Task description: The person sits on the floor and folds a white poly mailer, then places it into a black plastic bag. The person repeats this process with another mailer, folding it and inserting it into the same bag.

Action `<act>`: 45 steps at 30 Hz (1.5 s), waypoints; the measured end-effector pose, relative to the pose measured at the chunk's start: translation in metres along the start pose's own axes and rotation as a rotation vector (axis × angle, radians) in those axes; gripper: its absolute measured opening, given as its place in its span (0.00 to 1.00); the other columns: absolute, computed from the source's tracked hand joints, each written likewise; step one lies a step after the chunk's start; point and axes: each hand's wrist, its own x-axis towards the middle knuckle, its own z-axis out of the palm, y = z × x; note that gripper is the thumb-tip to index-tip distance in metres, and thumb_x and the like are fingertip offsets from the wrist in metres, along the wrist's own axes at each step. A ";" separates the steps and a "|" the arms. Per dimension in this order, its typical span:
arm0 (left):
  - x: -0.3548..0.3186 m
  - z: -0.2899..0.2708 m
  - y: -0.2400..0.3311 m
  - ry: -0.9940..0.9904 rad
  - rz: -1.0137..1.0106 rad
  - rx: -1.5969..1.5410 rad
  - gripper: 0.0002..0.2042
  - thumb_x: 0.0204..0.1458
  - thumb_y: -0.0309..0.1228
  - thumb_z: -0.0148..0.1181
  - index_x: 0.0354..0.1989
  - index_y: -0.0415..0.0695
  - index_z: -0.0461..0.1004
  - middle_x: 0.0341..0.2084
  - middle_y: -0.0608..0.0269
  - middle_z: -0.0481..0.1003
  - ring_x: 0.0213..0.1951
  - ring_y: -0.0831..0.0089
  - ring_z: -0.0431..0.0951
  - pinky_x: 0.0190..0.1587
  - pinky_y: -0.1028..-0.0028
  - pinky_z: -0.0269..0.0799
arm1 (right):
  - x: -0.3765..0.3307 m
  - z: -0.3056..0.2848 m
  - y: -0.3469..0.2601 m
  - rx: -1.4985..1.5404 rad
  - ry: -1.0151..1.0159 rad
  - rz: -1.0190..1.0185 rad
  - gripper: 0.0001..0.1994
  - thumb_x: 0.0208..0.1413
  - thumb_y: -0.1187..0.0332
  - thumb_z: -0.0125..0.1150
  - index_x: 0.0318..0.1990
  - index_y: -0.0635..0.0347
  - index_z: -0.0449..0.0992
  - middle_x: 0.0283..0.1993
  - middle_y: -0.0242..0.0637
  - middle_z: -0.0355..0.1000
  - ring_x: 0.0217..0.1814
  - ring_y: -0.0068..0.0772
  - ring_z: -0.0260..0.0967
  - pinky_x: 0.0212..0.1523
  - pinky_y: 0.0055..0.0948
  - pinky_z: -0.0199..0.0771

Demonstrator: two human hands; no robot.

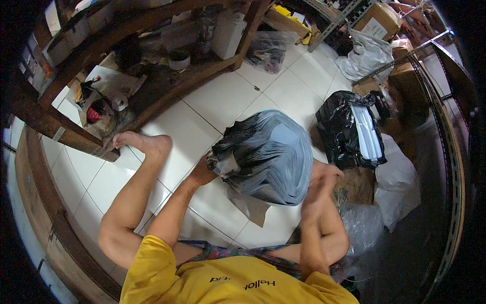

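Observation:
A thick stack of thin blue-grey sheets (268, 157), dark and ruffled along its left edge, sits in front of me between my legs. They look like plastic bags, though I cannot be sure. My left hand (203, 171) grips the stack's left edge, its fingertips partly hidden there. Close to the stack's right side is my right hand (322, 185), smeared by motion; whether it touches the sheets I cannot tell. A brown piece of cardboard or paper (251, 209) sticks out beneath the stack.
At right, a black plastic bag (336, 129) lies partly open around folded pale-blue sheets (365, 134). Clear plastic (362, 228) and a white sack (397, 177) lie nearer me. A wooden bench (177, 91) runs along the left. A metal rack (448, 167) with cardboard boxes (377, 23) bounds the right.

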 end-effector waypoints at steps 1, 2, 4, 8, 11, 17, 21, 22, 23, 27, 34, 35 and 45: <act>0.001 0.002 0.003 0.054 0.016 -0.062 0.30 0.48 0.29 0.72 0.61 0.41 0.68 0.55 0.57 0.76 0.57 0.67 0.74 0.62 0.66 0.69 | -0.040 -0.002 0.031 -0.353 -0.164 -0.016 0.41 0.51 0.59 0.69 0.71 0.63 0.58 0.73 0.49 0.57 0.75 0.48 0.53 0.75 0.43 0.46; 0.003 0.005 0.006 0.095 0.023 -0.089 0.28 0.49 0.30 0.71 0.60 0.41 0.69 0.54 0.56 0.77 0.56 0.67 0.75 0.61 0.66 0.70 | -0.072 0.013 0.064 -0.520 -0.289 -0.024 0.44 0.47 0.60 0.73 0.70 0.64 0.58 0.74 0.50 0.55 0.76 0.50 0.50 0.76 0.44 0.43; 0.006 0.011 0.010 0.175 0.023 -0.115 0.25 0.50 0.31 0.70 0.57 0.41 0.72 0.53 0.55 0.78 0.55 0.66 0.77 0.59 0.65 0.71 | -0.087 0.054 0.105 -0.272 -0.143 0.138 0.34 0.45 0.67 0.71 0.62 0.62 0.68 0.66 0.52 0.64 0.71 0.54 0.57 0.73 0.46 0.47; 0.008 0.029 -0.004 0.303 0.004 -0.158 0.19 0.50 0.31 0.68 0.50 0.38 0.76 0.46 0.51 0.81 0.49 0.62 0.81 0.53 0.64 0.74 | -0.073 0.106 0.126 -0.625 0.144 -0.172 0.20 0.45 0.72 0.69 0.48 0.63 0.78 0.49 0.49 0.76 0.55 0.56 0.71 0.62 0.42 0.64; 0.016 0.041 -0.020 0.337 -0.019 0.013 0.14 0.50 0.28 0.65 0.44 0.36 0.78 0.39 0.46 0.82 0.43 0.58 0.83 0.47 0.65 0.76 | -0.056 0.119 0.110 -0.301 0.335 0.001 0.10 0.52 0.70 0.70 0.38 0.65 0.79 0.36 0.39 0.79 0.38 0.40 0.75 0.45 0.32 0.73; 0.021 -0.005 0.017 0.244 -0.214 0.001 0.15 0.52 0.34 0.67 0.43 0.36 0.78 0.36 0.55 0.82 0.39 0.66 0.81 0.45 0.66 0.75 | 0.006 0.044 0.063 -0.235 0.181 0.229 0.18 0.53 0.66 0.72 0.45 0.71 0.77 0.42 0.42 0.79 0.43 0.36 0.76 0.48 0.33 0.74; 0.012 -0.059 0.047 0.048 -0.453 0.143 0.31 0.46 0.46 0.71 0.52 0.34 0.76 0.37 0.50 0.81 0.39 0.60 0.82 0.46 0.64 0.76 | 0.042 0.016 0.052 -0.069 -0.036 0.534 0.23 0.51 0.69 0.69 0.53 0.73 0.74 0.47 0.46 0.78 0.47 0.38 0.76 0.51 0.35 0.75; 0.009 -0.065 0.046 0.024 -0.523 0.115 0.31 0.46 0.45 0.71 0.53 0.33 0.75 0.38 0.50 0.81 0.39 0.60 0.82 0.48 0.65 0.76 | 0.046 0.017 0.060 0.019 -0.095 0.625 0.24 0.51 0.69 0.70 0.54 0.73 0.73 0.47 0.46 0.77 0.48 0.39 0.76 0.52 0.36 0.75; 0.009 -0.068 0.022 -0.030 -0.620 0.012 0.31 0.45 0.43 0.72 0.54 0.33 0.75 0.41 0.50 0.81 0.40 0.60 0.81 0.48 0.67 0.75 | 0.049 0.019 0.078 -0.011 -0.126 0.691 0.26 0.51 0.68 0.71 0.55 0.73 0.71 0.48 0.47 0.77 0.48 0.40 0.76 0.52 0.37 0.75; -0.014 -0.056 -0.077 0.024 -0.701 0.015 0.29 0.44 0.38 0.72 0.52 0.31 0.74 0.40 0.52 0.80 0.37 0.64 0.80 0.44 0.66 0.77 | 0.024 0.032 0.208 -0.334 -0.150 0.533 0.36 0.50 0.63 0.73 0.61 0.74 0.64 0.50 0.52 0.76 0.50 0.46 0.76 0.53 0.39 0.76; -0.012 -0.064 -0.013 -0.025 -0.897 -0.151 0.27 0.46 0.43 0.68 0.51 0.37 0.75 0.42 0.57 0.76 0.40 0.66 0.76 0.43 0.65 0.72 | -0.013 0.121 0.132 -0.974 -0.294 0.061 0.48 0.46 0.54 0.72 0.73 0.62 0.53 0.74 0.67 0.45 0.77 0.74 0.38 0.75 0.64 0.38; -0.013 -0.063 -0.044 -0.005 -0.879 -0.174 0.22 0.46 0.38 0.68 0.47 0.38 0.77 0.35 0.59 0.77 0.35 0.68 0.76 0.39 0.66 0.73 | -0.017 0.139 0.129 -1.071 -0.397 0.085 0.46 0.46 0.54 0.72 0.72 0.58 0.55 0.75 0.67 0.43 0.76 0.77 0.37 0.73 0.69 0.36; -0.017 -0.043 -0.083 0.109 -0.691 -0.160 0.08 0.45 0.31 0.69 0.32 0.44 0.77 0.23 0.68 0.74 0.25 0.74 0.71 0.29 0.69 0.68 | 0.005 0.097 0.121 -1.380 -0.551 0.190 0.24 0.54 0.59 0.64 0.59 0.51 0.72 0.79 0.61 0.31 0.75 0.84 0.37 0.67 0.79 0.48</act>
